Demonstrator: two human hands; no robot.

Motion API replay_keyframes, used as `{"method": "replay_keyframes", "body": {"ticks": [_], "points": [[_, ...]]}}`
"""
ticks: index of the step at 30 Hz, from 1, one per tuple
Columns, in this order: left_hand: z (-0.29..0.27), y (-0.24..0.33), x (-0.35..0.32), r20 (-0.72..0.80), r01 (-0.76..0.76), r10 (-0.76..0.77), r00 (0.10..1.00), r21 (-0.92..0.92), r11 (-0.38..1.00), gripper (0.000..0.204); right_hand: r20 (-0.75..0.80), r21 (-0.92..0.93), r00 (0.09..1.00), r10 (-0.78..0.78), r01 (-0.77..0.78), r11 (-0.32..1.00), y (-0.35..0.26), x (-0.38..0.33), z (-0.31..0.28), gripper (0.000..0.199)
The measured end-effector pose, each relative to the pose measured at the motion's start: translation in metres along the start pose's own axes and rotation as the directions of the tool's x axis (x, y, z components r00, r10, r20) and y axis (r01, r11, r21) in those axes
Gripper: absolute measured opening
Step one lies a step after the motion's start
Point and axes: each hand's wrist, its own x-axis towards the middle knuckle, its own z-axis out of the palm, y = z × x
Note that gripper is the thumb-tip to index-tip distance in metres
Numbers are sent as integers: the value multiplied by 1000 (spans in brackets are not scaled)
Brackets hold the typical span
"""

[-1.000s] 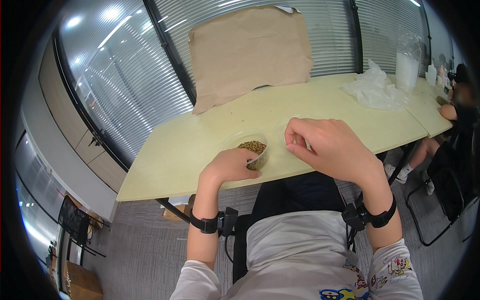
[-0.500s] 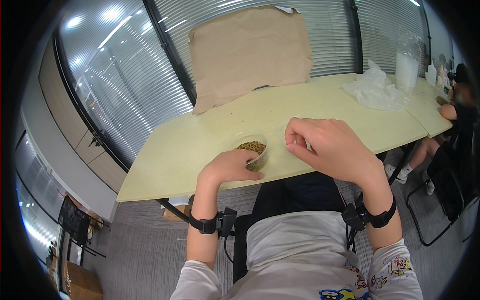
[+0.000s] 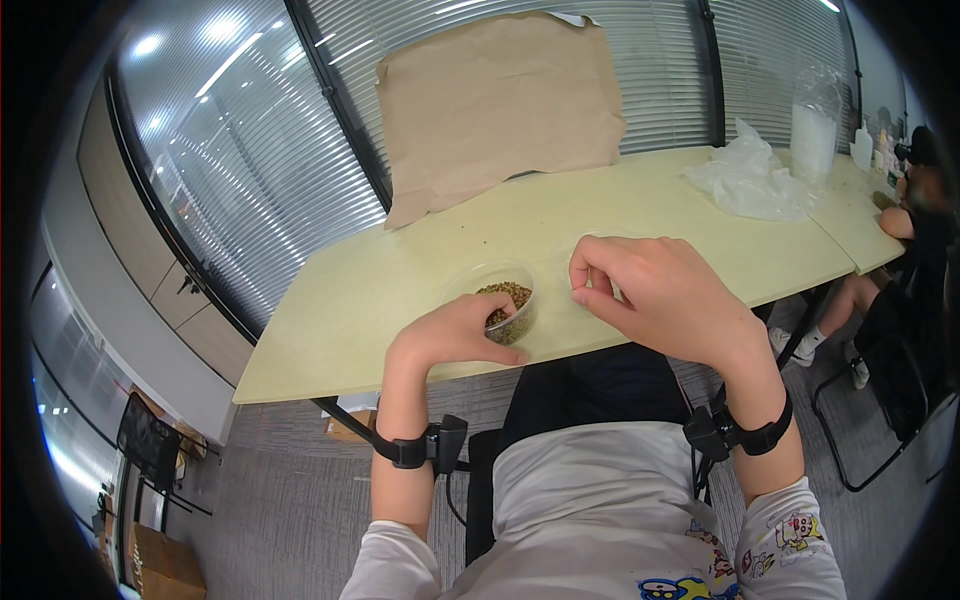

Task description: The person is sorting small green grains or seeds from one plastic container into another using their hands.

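Observation:
A clear round plastic bowl (image 3: 531,292) holding small green-brown grains (image 3: 512,294) stands near the table's front edge. My left hand (image 3: 455,330) is curved over its left side. The fingers reach past the rim into the bowl, while the thumb lies outside along its near wall, so the wall is between them. To the right, my right hand (image 3: 660,292) hovers with its thumb and forefinger pinched together and the other fingers curled. Whatever the pinch holds is too small or hidden. Behind this hand shows the faint edge of a second clear container (image 3: 566,262), mostly covered.
The pale yellow table (image 3: 350,320) carries a crumpled clear plastic bag (image 3: 755,180) and a tall bagged white stack (image 3: 814,140) at the back right. Brown paper (image 3: 500,95) stands against the blinds. Another person (image 3: 905,230) sits at the far right.
My left hand has shifted slightly left and up, with its fingers a little further over the bowl and its thumb stretched more. The right hand and the bowl have stayed in place.

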Motion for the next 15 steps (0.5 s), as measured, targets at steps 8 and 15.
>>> {"method": "replay_keyframes", "body": {"ticks": [8,15], "points": [[-1,-4,0,-30,-70,67,997,-109,992,55,-1,-2,1000,-3,3,1000,0,0,1,11],[-2,0,-1,-38,-79,74,997,-137,987,54,0,-7,1000,-10,10,1000,0,0,1,11]]}}
